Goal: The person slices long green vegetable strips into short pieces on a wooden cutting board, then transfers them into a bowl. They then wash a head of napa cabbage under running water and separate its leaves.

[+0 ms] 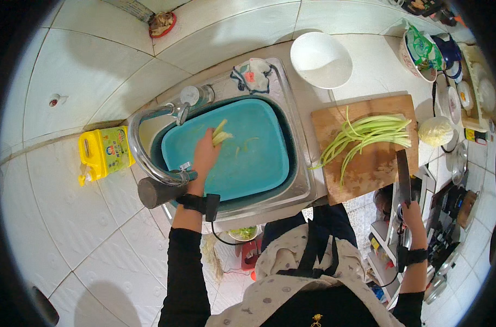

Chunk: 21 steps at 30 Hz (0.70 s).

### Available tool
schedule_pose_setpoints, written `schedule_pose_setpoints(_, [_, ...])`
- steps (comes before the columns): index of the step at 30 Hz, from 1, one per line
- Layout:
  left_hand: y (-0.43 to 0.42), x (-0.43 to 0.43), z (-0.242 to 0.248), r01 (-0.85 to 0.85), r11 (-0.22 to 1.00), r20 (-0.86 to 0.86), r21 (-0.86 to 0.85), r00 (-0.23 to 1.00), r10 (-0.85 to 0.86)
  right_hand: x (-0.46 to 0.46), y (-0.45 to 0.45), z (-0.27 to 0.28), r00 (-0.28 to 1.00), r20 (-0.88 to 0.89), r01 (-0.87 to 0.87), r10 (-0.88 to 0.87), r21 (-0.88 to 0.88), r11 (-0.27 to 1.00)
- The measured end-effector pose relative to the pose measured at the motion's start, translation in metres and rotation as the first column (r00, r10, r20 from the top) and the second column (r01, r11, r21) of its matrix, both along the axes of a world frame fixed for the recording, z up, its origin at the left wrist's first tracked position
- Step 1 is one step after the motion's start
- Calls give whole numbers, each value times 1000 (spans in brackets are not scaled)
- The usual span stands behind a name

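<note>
My left hand (206, 154) grips short pale-green vegetable stalk pieces (220, 134), perhaps celery ends, above a teal plastic basin (252, 171) set in the sink. A few thin green scraps (246, 146) lie in the basin. On the right, my right hand (413, 218) holds a kitchen knife (403, 175) by its handle. Its blade points away from me, with the tip beside the cut ends of a bundle of long green stalks (370, 128). The bundle rests on a wooden cutting board (374, 175), its thin ends fanned to the left.
A chrome faucet (139, 139) arches beside my left forearm. Behind the board stands a white bowl (321, 61); a patterned cloth (254, 75) lies on the sink rim. A yellow jug (109, 151) is at left. Dishes and a bowl with a green bag (425, 51) crowd the right.
</note>
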<state>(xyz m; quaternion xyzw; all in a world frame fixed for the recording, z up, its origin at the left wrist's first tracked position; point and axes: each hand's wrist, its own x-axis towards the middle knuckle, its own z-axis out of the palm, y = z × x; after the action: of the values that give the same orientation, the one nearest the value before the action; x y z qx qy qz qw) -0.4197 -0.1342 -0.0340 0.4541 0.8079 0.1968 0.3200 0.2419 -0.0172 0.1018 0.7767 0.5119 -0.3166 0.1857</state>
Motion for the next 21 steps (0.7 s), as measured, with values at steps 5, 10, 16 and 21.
schedule_pose_setpoints(5, [-10, 26, -54, 108, 908, -16, -404, 992, -125, 10, -3, -12, 995, -4, -97, 98, 85, 992])
schedule_pose_setpoints(10, [-23, 61, -79, 220, 958, -40, -182, 972, -231, 19, -3, -14, 995, 32, -94, 92, 57, 994])
schedule_pose_setpoints(16, [-28, 1, -46, -146, 984, -348, -97, 932, 105, 32, -7, -26, 993, 56, -109, 102, 124, 986])
schedule_pose_setpoints(21, [-34, -63, -71, 49, 991, -695, 127, 717, 54, 23, -6, -17, 989, 21, -150, 148, 100, 984])
